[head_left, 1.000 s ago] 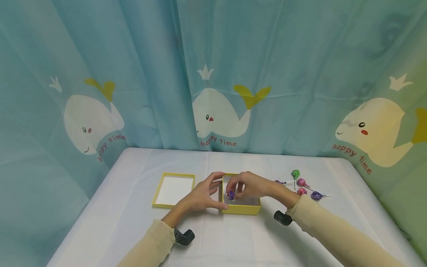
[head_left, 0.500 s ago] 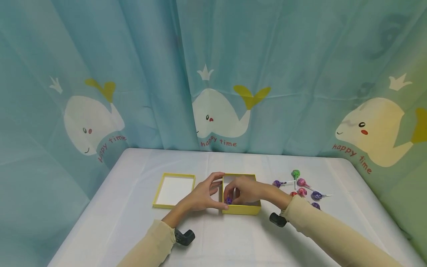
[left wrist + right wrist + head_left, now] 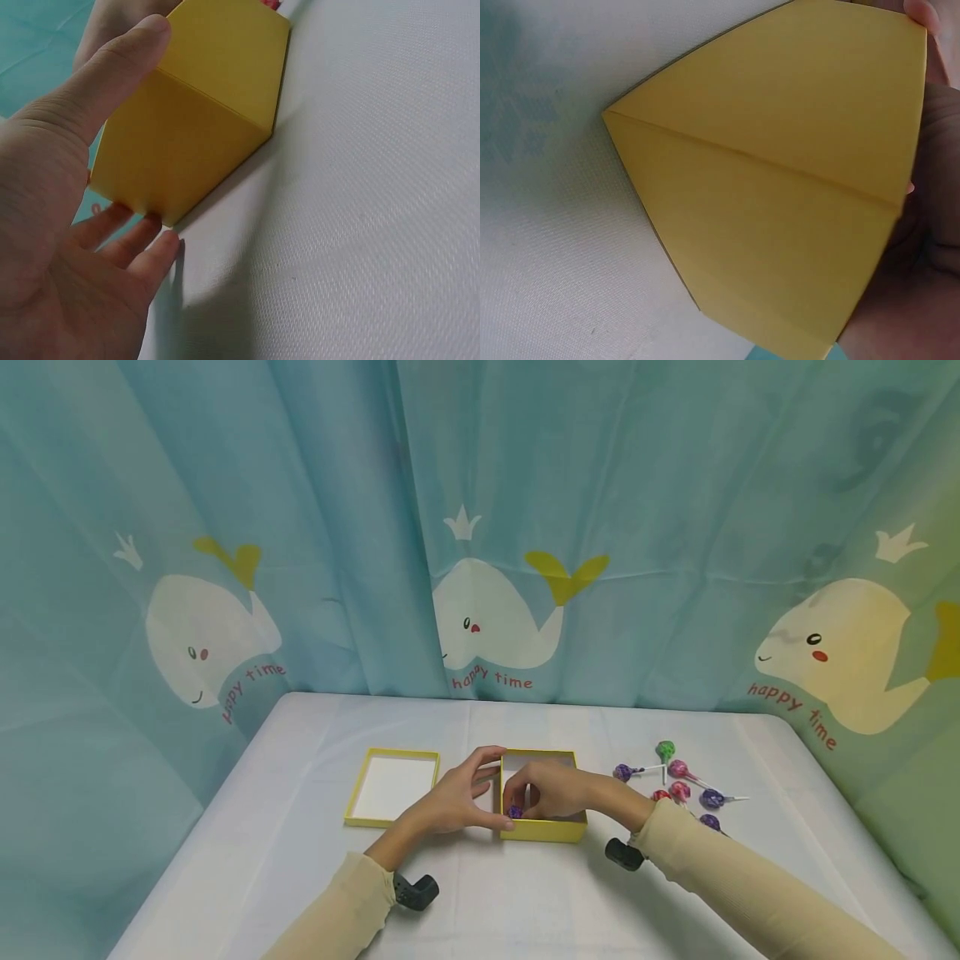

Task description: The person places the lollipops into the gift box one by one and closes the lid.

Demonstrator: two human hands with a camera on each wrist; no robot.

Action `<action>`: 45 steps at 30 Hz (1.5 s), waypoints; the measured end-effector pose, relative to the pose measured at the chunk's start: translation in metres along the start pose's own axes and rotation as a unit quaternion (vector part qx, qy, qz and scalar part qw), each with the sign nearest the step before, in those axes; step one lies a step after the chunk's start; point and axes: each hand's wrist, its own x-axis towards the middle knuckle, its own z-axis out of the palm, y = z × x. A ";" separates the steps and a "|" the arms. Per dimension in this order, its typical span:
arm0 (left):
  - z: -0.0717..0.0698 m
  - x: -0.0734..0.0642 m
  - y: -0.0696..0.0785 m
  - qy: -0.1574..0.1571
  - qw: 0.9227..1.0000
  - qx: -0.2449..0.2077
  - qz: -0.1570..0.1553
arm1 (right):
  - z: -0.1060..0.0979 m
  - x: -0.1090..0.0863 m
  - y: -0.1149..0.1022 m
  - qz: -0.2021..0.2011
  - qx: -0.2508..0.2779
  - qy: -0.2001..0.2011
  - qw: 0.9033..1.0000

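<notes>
An open yellow box (image 3: 543, 832) with a pale inside stands on the white table, in the middle of the head view. My left hand (image 3: 453, 797) holds it by its left side, the thumb at the near corner and a finger at the far one; the left wrist view shows other fingertips (image 3: 154, 259) low beside the wall. Reaching inside the box, my right hand (image 3: 557, 789) pinches a purple-wrapped lollipop (image 3: 515, 812) near the front left corner. The lollipop's stick is hidden by the hand. In the right wrist view the box walls (image 3: 757, 202) cover most of that hand (image 3: 930, 277).
A shallow yellow-rimmed lid (image 3: 392, 787) lies left of the box, white inside up. Several lollipops lie to the right, among them a green one (image 3: 665, 750), a pink one (image 3: 678, 768) and a purple one (image 3: 712, 799). A whale-print curtain (image 3: 645, 635) hangs behind the table.
My right hand has lowered the purple lollipop into the box, toward the front left corner, then stayed there. The left hand and the box have not moved.
</notes>
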 end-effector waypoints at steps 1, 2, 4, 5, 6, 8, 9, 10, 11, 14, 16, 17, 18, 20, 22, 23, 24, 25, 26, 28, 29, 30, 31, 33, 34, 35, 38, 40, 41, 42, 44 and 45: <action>0.000 0.000 0.000 0.000 1.000 0.000 -0.001 | 0.000 0.000 0.000 -0.003 -0.001 0.000 1.000; 0.000 0.000 0.000 0.000 1.000 0.000 -0.001 | -0.001 0.000 0.000 -0.004 -0.002 0.001 1.000; 0.000 0.000 0.000 0.000 1.000 0.000 -0.001 | -0.001 -0.001 -0.001 -0.006 -0.005 -0.001 1.000; 0.000 0.000 0.000 0.000 1.000 0.000 -0.001 | -0.002 -0.001 -0.001 -0.006 -0.008 -0.002 1.000; 0.000 0.001 0.000 0.000 1.000 0.001 0.000 | -0.002 -0.002 -0.002 -0.004 -0.007 -0.003 1.000; 0.000 0.001 -0.001 0.000 1.000 0.002 0.001 | -0.004 -0.002 -0.003 0.005 -0.003 -0.007 1.000; 0.000 0.001 -0.001 0.000 1.000 0.002 0.002 | -0.004 -0.002 -0.003 0.011 -0.002 -0.009 1.000; 0.000 0.001 -0.002 0.000 1.000 0.002 0.002 | -0.005 -0.003 -0.003 0.016 -0.002 -0.010 1.000; 0.000 0.001 -0.002 0.000 1.000 0.002 0.003 | -0.006 -0.003 -0.004 0.022 -0.001 -0.009 1.000; -0.001 0.001 -0.003 0.001 1.000 0.002 0.002 | -0.010 -0.006 -0.005 0.033 -0.008 -0.006 0.999; -0.001 0.001 -0.003 0.001 1.000 0.002 0.001 | -0.013 -0.008 -0.006 0.037 -0.013 -0.003 0.999; -0.001 0.001 -0.003 0.001 1.000 0.004 0.001 | -0.015 -0.009 -0.007 0.039 -0.014 -0.001 0.999; -0.001 0.001 -0.003 0.001 1.000 0.005 0.001 | -0.017 -0.010 -0.008 0.040 -0.014 0.000 0.999; -0.001 0.001 -0.003 0.002 1.000 0.009 0.000 | -0.021 -0.013 -0.011 0.038 -0.014 0.005 0.999; 0.000 0.001 -0.003 0.002 1.000 0.012 -0.001 | -0.026 -0.016 -0.014 0.028 -0.014 0.011 0.999; 0.000 0.000 -0.003 0.002 1.000 0.012 0.000 | -0.028 -0.018 -0.014 0.025 -0.015 0.015 0.999; 0.000 0.000 -0.003 0.002 1.000 0.012 0.000 | -0.030 -0.020 -0.016 0.023 -0.014 0.020 0.999; 0.000 0.000 -0.004 0.001 1.000 0.011 -0.001 | -0.033 -0.022 -0.017 0.023 -0.014 0.026 0.999; 0.000 0.000 -0.004 0.001 1.000 0.009 -0.001 | -0.035 -0.025 -0.018 0.022 -0.016 0.033 0.999; 0.001 0.000 -0.004 0.001 1.000 0.005 -0.002 | -0.039 -0.030 -0.020 0.024 -0.016 0.050 0.998; 0.001 0.000 -0.004 0.002 1.000 0.005 -0.003 | -0.042 -0.032 -0.021 0.025 -0.014 0.060 0.998; 0.001 0.000 -0.004 0.003 1.000 0.004 -0.003 | -0.044 -0.036 -0.023 0.025 -0.014 0.071 0.997; 0.001 0.000 -0.004 0.003 1.000 0.003 -0.004 | -0.047 -0.039 -0.024 0.023 -0.017 0.081 0.996; 0.001 0.000 -0.005 0.004 1.000 0.002 -0.004 | -0.052 -0.046 -0.027 0.019 -0.020 0.101 0.995; 0.001 0.000 -0.005 0.004 1.000 0.001 -0.004 | -0.055 -0.050 -0.028 0.018 -0.020 0.110 0.994; 0.001 0.000 -0.004 0.004 1.000 -0.001 -0.003 | -0.057 -0.054 -0.029 0.017 -0.021 0.118 0.993; 0.001 0.002 -0.003 0.003 1.000 -0.006 0.001 | -0.064 -0.066 -0.032 0.031 -0.028 0.136 0.990; 0.001 0.002 -0.002 0.003 1.000 -0.006 0.001 | -0.068 -0.073 -0.032 0.045 -0.031 0.143 0.988; 0.001 0.002 -0.002 0.003 1.000 -0.004 0.000 | -0.070 -0.076 -0.032 0.054 -0.031 0.145 0.988; 0.000 0.002 -0.001 0.003 1.000 -0.002 -0.001 | -0.071 -0.080 -0.033 0.063 -0.030 0.145 0.987; 0.000 0.002 -0.001 0.002 1.000 0.001 -0.002 | -0.074 -0.086 -0.033 0.076 -0.024 0.147 0.986; -0.001 0.001 0.000 0.002 1.000 0.001 -0.002 | -0.075 -0.090 -0.033 0.079 -0.019 0.148 0.986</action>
